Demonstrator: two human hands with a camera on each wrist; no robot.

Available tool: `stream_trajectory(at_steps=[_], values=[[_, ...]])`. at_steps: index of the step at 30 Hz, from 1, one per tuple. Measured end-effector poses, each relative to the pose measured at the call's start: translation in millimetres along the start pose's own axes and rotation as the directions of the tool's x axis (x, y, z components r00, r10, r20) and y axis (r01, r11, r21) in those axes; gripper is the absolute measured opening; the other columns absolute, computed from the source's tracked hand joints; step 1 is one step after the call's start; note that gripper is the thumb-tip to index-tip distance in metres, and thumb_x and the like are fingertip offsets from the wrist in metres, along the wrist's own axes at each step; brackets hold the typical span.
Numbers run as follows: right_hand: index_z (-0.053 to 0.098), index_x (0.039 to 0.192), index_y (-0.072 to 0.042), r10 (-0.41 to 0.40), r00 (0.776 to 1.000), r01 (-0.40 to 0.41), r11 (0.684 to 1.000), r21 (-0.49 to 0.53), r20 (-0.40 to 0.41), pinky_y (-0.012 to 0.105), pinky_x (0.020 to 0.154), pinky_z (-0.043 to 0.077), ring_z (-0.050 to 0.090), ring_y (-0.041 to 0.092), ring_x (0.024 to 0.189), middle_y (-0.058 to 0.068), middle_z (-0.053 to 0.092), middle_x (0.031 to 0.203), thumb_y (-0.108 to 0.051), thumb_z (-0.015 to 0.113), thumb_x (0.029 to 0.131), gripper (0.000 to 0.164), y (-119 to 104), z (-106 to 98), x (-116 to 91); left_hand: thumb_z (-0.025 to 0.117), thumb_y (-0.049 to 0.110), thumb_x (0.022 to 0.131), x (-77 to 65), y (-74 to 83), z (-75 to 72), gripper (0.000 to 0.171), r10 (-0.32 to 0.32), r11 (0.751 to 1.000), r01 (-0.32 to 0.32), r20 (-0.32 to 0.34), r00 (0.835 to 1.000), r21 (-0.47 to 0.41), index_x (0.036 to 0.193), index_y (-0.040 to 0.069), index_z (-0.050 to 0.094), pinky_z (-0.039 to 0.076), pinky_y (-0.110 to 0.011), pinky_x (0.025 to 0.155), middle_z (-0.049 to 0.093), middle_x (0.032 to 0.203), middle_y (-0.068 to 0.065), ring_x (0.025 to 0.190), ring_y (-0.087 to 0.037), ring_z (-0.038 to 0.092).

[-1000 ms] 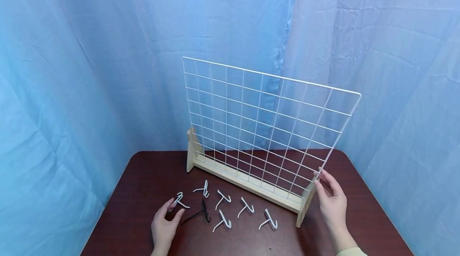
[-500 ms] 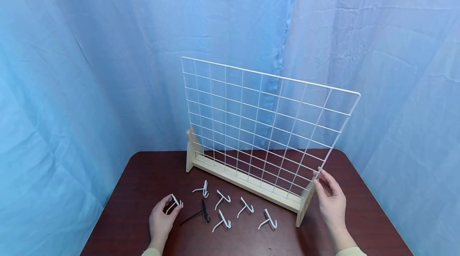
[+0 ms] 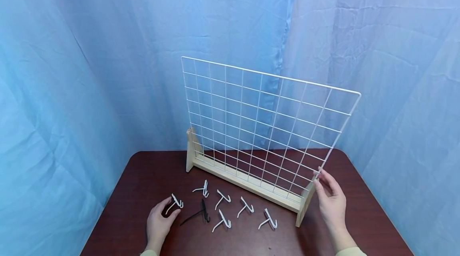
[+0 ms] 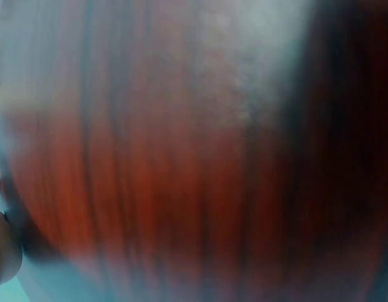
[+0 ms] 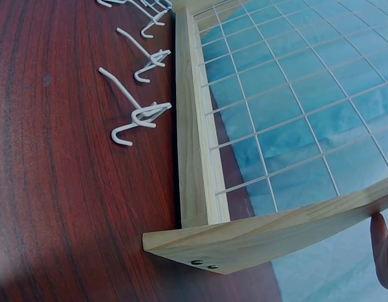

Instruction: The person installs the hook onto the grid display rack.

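Loosely apart, the thumb and fingertips of my left hand point(image 3: 158, 223) sit on either side of a white wire hook point(image 3: 176, 201) near the left edge of the table point(image 3: 118, 224) — a black hook point(image 3: 204, 208) lies just beside it. Toward the right edge, my right hand point(image 3: 332, 202) pinches the upright end of the wooden stand point(image 3: 248, 187), which carries a white wire grid point(image 3: 256, 120).

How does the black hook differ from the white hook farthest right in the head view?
The black hook is dark, the white hook pale. The black hook's arm looks longer than the white hook's. The black hook lies nearer the left hand, the white hook farther off. Both lie on the table.
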State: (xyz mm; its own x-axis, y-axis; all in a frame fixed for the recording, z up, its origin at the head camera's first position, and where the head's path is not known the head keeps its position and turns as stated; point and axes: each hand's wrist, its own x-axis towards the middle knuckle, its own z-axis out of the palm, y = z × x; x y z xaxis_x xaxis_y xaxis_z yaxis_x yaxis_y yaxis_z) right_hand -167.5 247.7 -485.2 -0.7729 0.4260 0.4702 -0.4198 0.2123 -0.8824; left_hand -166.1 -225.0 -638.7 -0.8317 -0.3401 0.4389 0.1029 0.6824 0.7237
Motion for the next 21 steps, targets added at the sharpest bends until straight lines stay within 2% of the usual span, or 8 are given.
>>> stream_trajectory(at_steps=[7, 15, 21], values=[[0.058, 0.127, 0.013, 0.002, 1.000, -0.002, 1.000, 0.021, 0.003, 0.013, 0.084, 0.050, 0.065, 0.006, 0.102, -0.007, 0.071, 0.106, 0.019, 0.058, 0.089, 0.039, 1, 0, 0, 0.093, 0.008, 0.062, -0.9, -3.1, -1.1, 0.052, 0.064, 0.997, -0.063, -0.032, 0.997, 0.034, 0.111, 0.003, 0.074, 0.042, -0.039, 0.090, 0.072, 0.106, -0.015, 0.102, -0.035, 0.063], [0.057, 0.127, 0.014, 0.001, 1.000, -0.002, 1.000, 0.026, 0.003, 0.012, 0.083, 0.050, 0.065, 0.005, 0.102, -0.007, 0.071, 0.106, 0.019, 0.058, 0.089, 0.039, 2, 0, 0, 0.092, 0.007, 0.063, -1.3, -7.2, -4.5, 0.046, 0.077, 0.994, -0.074, -0.027, 0.997, 0.082, 0.106, 0.004, 0.076, 0.043, -0.043, 0.091, 0.072, 0.105, -0.019, 0.103, -0.037, 0.063], [0.056, 0.127, 0.016, 0.000, 1.000, 0.000, 0.998, 0.059, 0.003, 0.013, 0.084, 0.050, 0.066, 0.005, 0.101, -0.006, 0.072, 0.107, 0.020, 0.058, 0.089, 0.039, 3, 0, 0, 0.092, 0.008, 0.063, -0.8, -11.0, -5.4, 0.044, 0.115, 0.989, -0.112, -0.026, 0.993, 0.098, 0.104, 0.005, 0.078, 0.043, -0.039, 0.090, 0.073, 0.101, -0.015, 0.101, -0.035, 0.064]])
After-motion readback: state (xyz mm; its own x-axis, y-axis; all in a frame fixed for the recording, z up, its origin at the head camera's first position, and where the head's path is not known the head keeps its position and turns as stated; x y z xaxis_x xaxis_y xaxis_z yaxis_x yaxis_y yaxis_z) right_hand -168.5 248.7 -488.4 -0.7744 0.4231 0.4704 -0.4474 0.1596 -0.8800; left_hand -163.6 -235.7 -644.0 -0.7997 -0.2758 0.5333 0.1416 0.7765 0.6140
